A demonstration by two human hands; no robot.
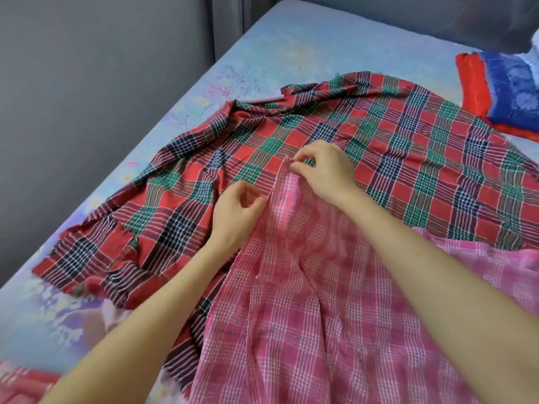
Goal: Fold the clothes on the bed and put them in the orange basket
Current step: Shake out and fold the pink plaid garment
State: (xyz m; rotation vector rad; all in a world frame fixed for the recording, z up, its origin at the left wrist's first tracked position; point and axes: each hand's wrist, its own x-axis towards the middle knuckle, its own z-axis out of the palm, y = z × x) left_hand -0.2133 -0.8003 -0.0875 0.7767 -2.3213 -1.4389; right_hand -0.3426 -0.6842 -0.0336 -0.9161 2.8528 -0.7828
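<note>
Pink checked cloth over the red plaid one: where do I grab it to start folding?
Pinch the far hem from above, at the narrow bunched end where the right hand pinches. The pink checked cloth fans out toward you from there, so that edge should lift free of the red plaid cloth.

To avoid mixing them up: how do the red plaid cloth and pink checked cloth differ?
The red plaid cloth has red, green and navy squares; the pink checked cloth is paler, finer-lined. The red one lies underneath; the pink one overlaps it, pinched by the right hand. Both are unfolded.
</note>
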